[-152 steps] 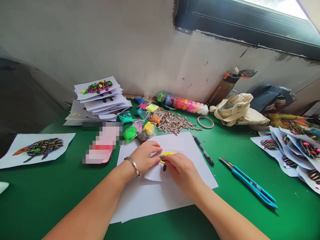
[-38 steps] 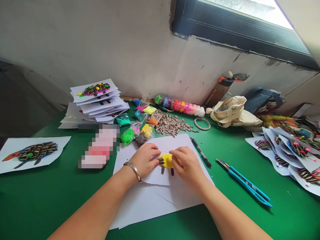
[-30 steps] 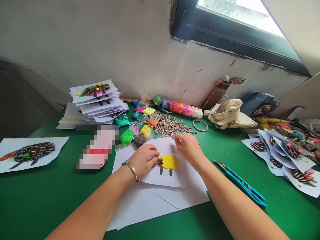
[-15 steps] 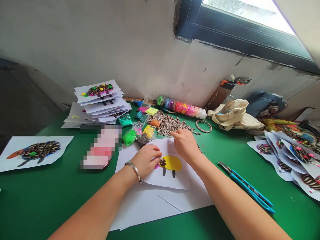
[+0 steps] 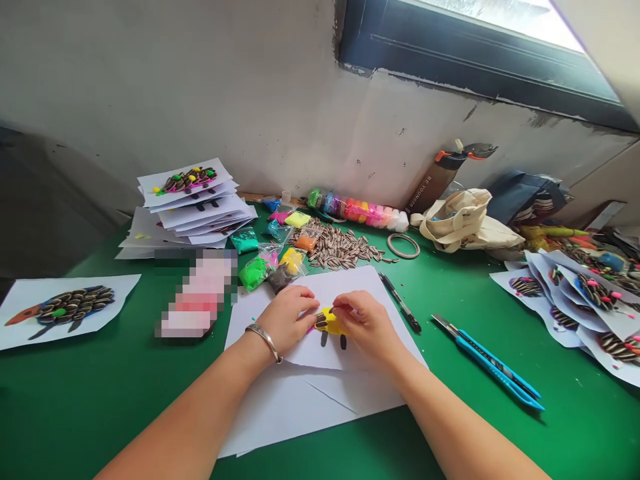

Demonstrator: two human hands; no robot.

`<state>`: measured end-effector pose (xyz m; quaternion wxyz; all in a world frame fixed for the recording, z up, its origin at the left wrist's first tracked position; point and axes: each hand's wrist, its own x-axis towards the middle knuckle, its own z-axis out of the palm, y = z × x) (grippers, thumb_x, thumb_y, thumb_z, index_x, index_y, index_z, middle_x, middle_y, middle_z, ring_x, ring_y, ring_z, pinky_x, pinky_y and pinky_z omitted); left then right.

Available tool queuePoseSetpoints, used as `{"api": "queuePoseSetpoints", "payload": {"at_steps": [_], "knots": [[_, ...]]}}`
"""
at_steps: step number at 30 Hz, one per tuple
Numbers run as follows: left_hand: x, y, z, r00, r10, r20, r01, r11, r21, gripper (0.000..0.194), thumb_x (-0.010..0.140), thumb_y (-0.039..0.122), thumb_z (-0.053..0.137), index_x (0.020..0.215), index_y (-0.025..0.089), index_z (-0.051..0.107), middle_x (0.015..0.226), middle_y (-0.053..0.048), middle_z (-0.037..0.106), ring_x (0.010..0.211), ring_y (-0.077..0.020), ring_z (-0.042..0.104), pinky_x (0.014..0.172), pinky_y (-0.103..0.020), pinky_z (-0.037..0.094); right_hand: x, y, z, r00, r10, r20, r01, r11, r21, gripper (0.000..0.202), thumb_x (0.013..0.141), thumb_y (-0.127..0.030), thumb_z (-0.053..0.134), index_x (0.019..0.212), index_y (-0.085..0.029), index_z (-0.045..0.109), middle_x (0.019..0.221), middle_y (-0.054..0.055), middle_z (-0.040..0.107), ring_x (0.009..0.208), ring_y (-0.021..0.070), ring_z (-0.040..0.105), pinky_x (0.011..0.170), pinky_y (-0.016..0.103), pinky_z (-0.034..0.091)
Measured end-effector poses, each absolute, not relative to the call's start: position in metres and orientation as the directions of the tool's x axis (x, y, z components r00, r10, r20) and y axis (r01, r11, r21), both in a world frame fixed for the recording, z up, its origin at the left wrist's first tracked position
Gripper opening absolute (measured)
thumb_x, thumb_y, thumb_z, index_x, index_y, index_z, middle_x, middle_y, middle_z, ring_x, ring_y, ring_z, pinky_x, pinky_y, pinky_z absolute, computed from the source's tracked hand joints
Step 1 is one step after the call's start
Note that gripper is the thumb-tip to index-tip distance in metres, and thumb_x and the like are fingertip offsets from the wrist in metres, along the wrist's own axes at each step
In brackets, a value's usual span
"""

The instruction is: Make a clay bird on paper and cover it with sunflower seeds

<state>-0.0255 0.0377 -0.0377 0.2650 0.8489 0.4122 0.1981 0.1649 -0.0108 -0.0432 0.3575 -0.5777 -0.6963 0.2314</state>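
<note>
A small white paper [image 5: 307, 355] lies on larger white sheets [image 5: 295, 417]; it carries a flat yellow clay body [image 5: 339, 325] with two dark legs. A few sunflower seeds [image 5: 321, 321] are set in the clay's left end, beside a bit of pink clay mostly covered by fingers. My left hand [image 5: 286, 321], wearing a silver bangle, rests on the paper's left side, thumb and forefinger apart by the pink clay. Over the yellow clay, my right hand [image 5: 367, 327] pinches one sunflower seed [image 5: 333, 310] between thumb and fingertips.
Beyond the paper lie a seed pile [image 5: 343, 245] and bags of coloured clay [image 5: 254, 272]. A pen [image 5: 400, 301] and a blue utility knife [image 5: 493, 367] with exposed blade lie right. Finished pictures [image 5: 187, 200] are stacked left; more papers [image 5: 575, 293] sit far right.
My right hand has come back from the edge of the seed pile to the yellow clay, now with a seed in its fingertips. The pen has come into view. My left hand stays on the paper.
</note>
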Motion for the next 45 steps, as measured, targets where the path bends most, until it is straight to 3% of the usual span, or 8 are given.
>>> {"api": "queuePoseSetpoints", "payload": {"at_steps": [8,33,39,45], "knots": [[-0.024,0.037,-0.037,0.569,0.812,0.128,0.597,-0.515,0.615,0.018,0.081,0.014,0.06,0.09,0.018,0.074,0.104,-0.007,0.068,0.101,-0.0222,0.06,0.093,-0.034,0.047,0.158,-0.007,-0.044,-0.14,0.954,0.264,0.742,0.278,-0.61,0.012,0.084,-0.011,0.058,0.082,-0.022,0.064,0.078,0.001,0.063,0.079,0.0186,0.051,0.072,0.029,0.04],[-0.023,0.036,-0.038,0.556,0.82,0.135,0.612,-0.514,0.601,0.019,0.078,0.013,0.061,0.089,0.02,0.074,0.104,-0.006,0.068,0.1,-0.0228,0.06,0.093,-0.036,0.047,0.154,-0.002,-0.059,-0.178,0.945,0.275,0.769,0.308,-0.56,0.017,0.088,-0.016,0.058,0.079,-0.024,0.07,0.075,0.002,0.065,0.078,0.0182,0.052,0.074,0.031,0.038],[-0.023,0.036,-0.039,0.554,0.823,0.122,0.61,-0.501,0.614,0.019,0.079,0.014,0.06,0.091,0.018,0.074,0.104,-0.007,0.067,0.1,-0.0231,0.06,0.092,-0.036,0.048,0.16,-0.006,-0.055,-0.136,0.947,0.291,0.762,0.288,-0.58,0.015,0.084,-0.015,0.059,0.09,-0.023,0.07,0.083,0.003,0.066,0.081,0.0196,0.051,0.075,0.032,0.039],[-0.023,0.036,-0.039,0.557,0.823,0.113,0.606,-0.496,0.622,0.018,0.079,0.014,0.061,0.091,0.018,0.073,0.103,-0.007,0.067,0.102,-0.0233,0.059,0.094,-0.037,0.047,0.162,-0.01,-0.055,-0.138,0.942,0.306,0.798,0.288,-0.529,0.015,0.085,-0.014,0.058,0.08,-0.022,0.07,0.078,0.003,0.064,0.079,0.019,0.049,0.075,0.033,0.037]]}}
